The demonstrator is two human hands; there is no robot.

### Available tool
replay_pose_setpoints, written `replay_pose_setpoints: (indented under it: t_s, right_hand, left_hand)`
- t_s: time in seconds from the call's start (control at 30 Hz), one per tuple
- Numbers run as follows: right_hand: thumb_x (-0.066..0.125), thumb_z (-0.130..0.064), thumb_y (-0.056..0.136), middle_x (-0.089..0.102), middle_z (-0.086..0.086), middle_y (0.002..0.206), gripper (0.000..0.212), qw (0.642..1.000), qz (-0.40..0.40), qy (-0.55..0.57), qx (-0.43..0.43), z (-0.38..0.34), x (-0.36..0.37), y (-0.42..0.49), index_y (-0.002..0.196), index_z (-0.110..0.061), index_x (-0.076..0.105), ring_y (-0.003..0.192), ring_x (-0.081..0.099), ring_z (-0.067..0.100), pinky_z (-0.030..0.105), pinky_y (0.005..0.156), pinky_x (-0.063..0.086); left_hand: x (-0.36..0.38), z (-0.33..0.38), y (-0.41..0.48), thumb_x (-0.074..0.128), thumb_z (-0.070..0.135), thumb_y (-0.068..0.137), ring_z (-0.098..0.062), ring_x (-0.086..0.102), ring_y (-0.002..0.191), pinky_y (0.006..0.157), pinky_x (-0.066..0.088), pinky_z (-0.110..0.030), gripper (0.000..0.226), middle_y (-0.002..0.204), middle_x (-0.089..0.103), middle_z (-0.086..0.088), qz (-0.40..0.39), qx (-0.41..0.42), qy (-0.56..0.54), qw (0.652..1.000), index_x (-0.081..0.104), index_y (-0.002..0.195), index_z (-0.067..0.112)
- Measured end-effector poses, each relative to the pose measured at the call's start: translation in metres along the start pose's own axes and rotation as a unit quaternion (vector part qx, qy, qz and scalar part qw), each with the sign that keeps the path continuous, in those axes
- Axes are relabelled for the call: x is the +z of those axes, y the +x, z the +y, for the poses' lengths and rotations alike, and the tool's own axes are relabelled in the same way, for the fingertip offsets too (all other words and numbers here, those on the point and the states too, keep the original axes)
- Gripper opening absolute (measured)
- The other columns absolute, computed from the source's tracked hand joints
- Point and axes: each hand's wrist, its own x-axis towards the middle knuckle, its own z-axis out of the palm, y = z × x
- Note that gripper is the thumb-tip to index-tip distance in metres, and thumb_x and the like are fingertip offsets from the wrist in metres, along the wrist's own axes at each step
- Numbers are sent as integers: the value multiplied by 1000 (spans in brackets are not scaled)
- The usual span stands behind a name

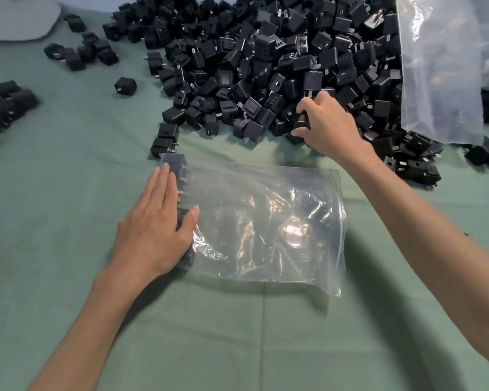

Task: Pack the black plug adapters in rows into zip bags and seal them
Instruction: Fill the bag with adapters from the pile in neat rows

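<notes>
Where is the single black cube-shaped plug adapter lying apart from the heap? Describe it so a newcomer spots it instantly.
Start at the big heap of black plastic plug adapters across the top of the green cloth. Look just off its left edge, below the small loose cluster of adapters. The single black cube-shaped adapter lies there alone, touching no other adapter.

A clear, wrinkled zip bag (266,221) lies flat on the green-covered worktop (68,193). Inside it, along the left edge, a single row of adapters (182,177) sits packed side by side, metal prongs pointing right. Beyond the bag spreads a large loose heap of black plug adapters (266,66), small boxy blocks with metal prongs. Two stray adapters (165,139) sit just off the bag's far left corner, and small clusters (82,52) lie scattered further left.
</notes>
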Motion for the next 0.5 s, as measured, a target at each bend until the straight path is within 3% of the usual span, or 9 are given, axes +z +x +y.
replay_pose_setpoints:
  t_s: [0.1, 0.23, 0.4, 0.5]
  right_hand:
    - [64, -32, 89, 49, 16, 110, 38, 999, 39, -27, -13, -4, 4, -4, 113, -8, 46, 95, 50, 34, 36, 66, 37]
    - [60, -52, 87, 55, 9, 86, 51, 997, 55, -58, 11, -10, 6, -12, 108, -6, 47, 81, 52, 30, 36, 62, 36]
    - [57, -21, 90, 60, 12, 81, 26, 997, 64, 17, 43, -16, -7, -22, 108, -6, 45, 81, 58, 36, 38, 63, 41]
    - [52, -17, 93, 66, 10, 101, 38, 987, 48, 151, 16, -4, -27, -42, 130, -14, 41, 83, 63, 29, 42, 71, 50]
  left_hand:
    - [0, 0, 0, 24, 51, 94, -2, -11, 146, 116, 11, -29, 75, 162, -9, 7, -2, -2, -2, 1000, 6, 155, 11]
    - [0, -1, 0, 22, 52, 93, -1, -11, 145, 116, 13, -29, 76, 162, -9, 7, -2, -3, -1, 1000, 6, 155, 11]
    - [1, 0, 0, 22, 52, 93, -1, -11, 145, 116, 12, -29, 76, 162, -8, 7, -3, -1, -1, 1000, 6, 155, 11]
    - [1, -2, 0, 23, 52, 93, -1, -10, 146, 116, 14, -30, 76, 162, -7, 6, 1, -1, -2, 1000, 7, 155, 10]
